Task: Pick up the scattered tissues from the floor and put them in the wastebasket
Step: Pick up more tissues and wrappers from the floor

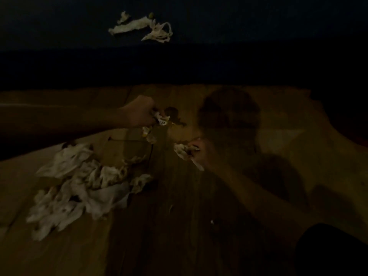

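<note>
The scene is very dim. My left hand (140, 114) reaches in from the left and is closed on a small crumpled tissue (161, 118) at the centre of the wooden floor. My right hand (199, 151) comes up from the lower right and grips another crumpled tissue (182, 151). Two small scraps (148, 134) lie between the hands. A big heap of white tissues (79, 184) is spread over the floor at the lower left. More tissue strips (143, 27) lie far away on a dark surface at the top. No wastebasket shows.
A dark band (179, 64), perhaps a rug or furniture edge, crosses the view beyond the wooden floor (278, 120). My head's shadow (229, 116) falls right of centre. A tiny scrap (212, 222) lies on the floor near my right forearm. A dark shape fills the lower right corner.
</note>
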Action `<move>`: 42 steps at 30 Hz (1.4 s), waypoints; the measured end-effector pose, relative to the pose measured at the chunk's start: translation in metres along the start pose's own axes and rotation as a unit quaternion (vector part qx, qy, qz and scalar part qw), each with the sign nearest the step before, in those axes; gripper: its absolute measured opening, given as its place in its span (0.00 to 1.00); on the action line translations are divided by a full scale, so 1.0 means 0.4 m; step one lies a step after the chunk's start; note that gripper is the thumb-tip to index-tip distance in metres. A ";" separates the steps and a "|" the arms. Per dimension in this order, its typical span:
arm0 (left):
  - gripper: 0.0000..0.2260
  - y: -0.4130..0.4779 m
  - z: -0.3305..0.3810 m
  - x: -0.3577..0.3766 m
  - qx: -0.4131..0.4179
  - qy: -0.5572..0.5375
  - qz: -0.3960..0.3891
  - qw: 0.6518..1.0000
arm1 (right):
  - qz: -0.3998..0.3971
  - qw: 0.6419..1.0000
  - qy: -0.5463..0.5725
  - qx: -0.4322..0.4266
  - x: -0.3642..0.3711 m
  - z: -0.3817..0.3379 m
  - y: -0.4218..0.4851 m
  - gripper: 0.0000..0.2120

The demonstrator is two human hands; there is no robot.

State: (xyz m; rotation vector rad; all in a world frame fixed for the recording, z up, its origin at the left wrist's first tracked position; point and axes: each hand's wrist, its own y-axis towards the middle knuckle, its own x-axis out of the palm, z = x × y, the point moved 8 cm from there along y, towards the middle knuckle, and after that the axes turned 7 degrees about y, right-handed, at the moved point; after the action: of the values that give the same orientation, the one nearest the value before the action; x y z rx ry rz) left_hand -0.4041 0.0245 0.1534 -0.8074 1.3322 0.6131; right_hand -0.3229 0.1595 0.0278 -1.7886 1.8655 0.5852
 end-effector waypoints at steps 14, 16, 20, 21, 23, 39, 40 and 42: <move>0.32 -0.339 -0.090 0.331 -0.056 -0.067 -0.029 0.996 | -0.044 0.961 -0.166 -0.218 0.328 -0.103 -0.380 0.10; 0.28 -0.339 -0.086 0.394 -0.025 -0.069 -0.008 0.997 | -0.054 0.989 -0.049 -0.131 0.295 -0.089 -0.334 0.10; 0.24 -0.331 -0.094 0.472 -0.004 -0.056 -0.030 0.998 | -0.068 0.995 0.066 0.012 0.155 -0.036 -0.263 0.09; 0.23 -0.334 -0.092 0.478 -0.002 -0.068 -0.034 0.997 | -0.066 0.996 0.057 0.003 0.129 -0.017 -0.275 0.09; 0.20 -0.344 -0.071 0.473 0.007 -0.100 -0.040 0.994 | -0.083 0.997 -0.007 -0.003 0.125 0.036 -0.336 0.09; 0.13 -0.399 -0.229 0.264 -0.176 -0.162 0.149 0.959 | 0.025 0.956 0.232 0.176 0.200 0.017 -0.193 0.13; 0.11 -0.411 -0.245 0.256 -0.188 -0.152 0.156 0.958 | 0.013 0.963 0.218 0.156 0.219 -0.022 -0.158 0.14; 0.10 -0.439 -0.274 0.248 -0.206 -0.136 0.168 0.955 | 0.000 0.978 0.177 0.108 0.255 -0.097 -0.087 0.13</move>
State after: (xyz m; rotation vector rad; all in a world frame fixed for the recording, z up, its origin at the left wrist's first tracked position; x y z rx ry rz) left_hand -0.3159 -0.1738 0.0783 -0.7969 1.1064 1.2566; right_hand -0.2927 0.0534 -0.0032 -1.8355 2.0650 0.0558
